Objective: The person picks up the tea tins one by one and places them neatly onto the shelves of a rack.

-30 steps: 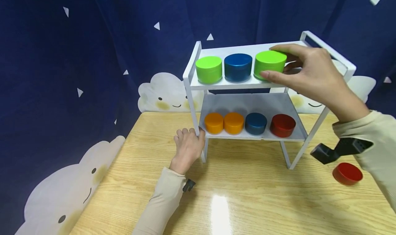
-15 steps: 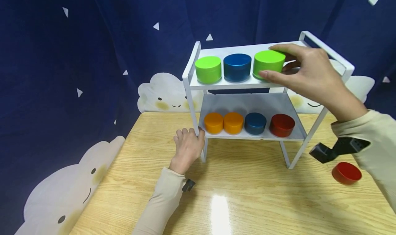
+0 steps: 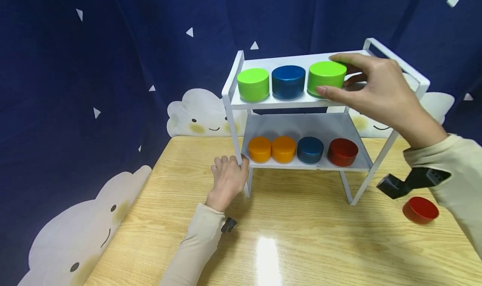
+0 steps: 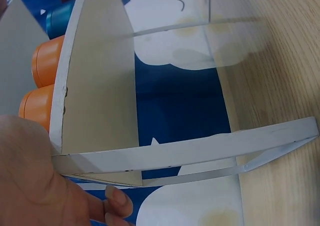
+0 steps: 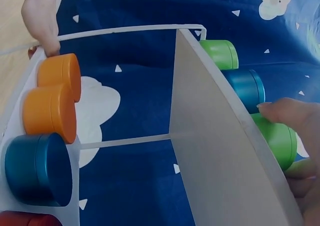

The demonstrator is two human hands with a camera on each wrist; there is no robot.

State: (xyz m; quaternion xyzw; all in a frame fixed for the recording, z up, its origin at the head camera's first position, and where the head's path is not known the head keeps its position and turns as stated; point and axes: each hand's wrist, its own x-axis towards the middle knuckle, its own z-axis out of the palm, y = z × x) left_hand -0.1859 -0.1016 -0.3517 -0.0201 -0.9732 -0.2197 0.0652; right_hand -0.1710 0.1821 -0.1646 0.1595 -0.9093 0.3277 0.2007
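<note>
My right hand (image 3: pixel 380 89) holds a light green round tin (image 3: pixel 326 78) at the right of the top shelf, thumb on its front and fingers behind. The tin stands upright on the white two-tier rack (image 3: pixel 286 166). To its left on that shelf are a blue tin (image 3: pixel 288 83) and another green tin (image 3: pixel 253 85). My left hand (image 3: pixel 228 180) grips the rack's left front post at the lower shelf. In the left wrist view, its fingertips (image 4: pixel 119 196) curl around behind the white post (image 4: pixel 200 151).
On the lower shelf stand two orange tins (image 3: pixel 260 149) side by side, a dark blue tin (image 3: pixel 310 150) and a red tin (image 3: pixel 342 152). Another red tin (image 3: pixel 420 210) sits on the wooden table (image 3: pixel 301 244) at the right, near my sleeve. A dark blue curtain (image 3: pixel 150 47) hangs behind.
The head view has drifted very slightly, so the rack and the tins appear a little further left. Both hands keep their holds.
</note>
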